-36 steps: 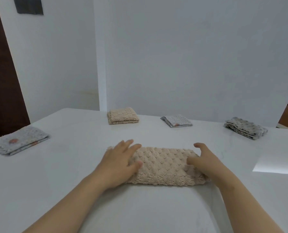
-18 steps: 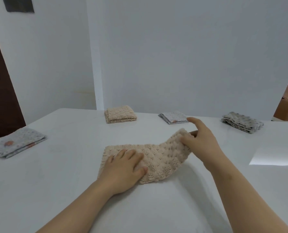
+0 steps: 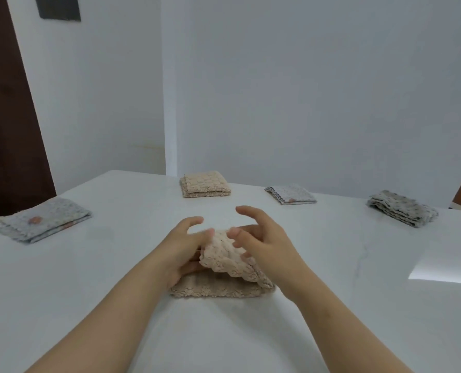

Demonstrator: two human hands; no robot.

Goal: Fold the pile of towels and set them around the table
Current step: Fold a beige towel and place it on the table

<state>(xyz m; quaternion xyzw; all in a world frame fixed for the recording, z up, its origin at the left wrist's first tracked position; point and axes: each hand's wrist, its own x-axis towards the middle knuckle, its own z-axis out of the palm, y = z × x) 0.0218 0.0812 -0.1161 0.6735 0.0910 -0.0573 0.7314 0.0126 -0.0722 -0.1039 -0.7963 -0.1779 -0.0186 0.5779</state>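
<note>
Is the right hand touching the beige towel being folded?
Touching. Head view shows the right hand with fingers against the beige towel's lifted flap.

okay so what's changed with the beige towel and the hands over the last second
The right hand lifted the right end of the beige towel and carried it leftward over the part held down by the left hand, folding the flat towel in half. The four folded towels farther out on the table stayed put.

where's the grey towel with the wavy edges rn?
Head view, far right of the table: the grey wavy-edged towel lies folded, right of the small patterned towel.
</note>
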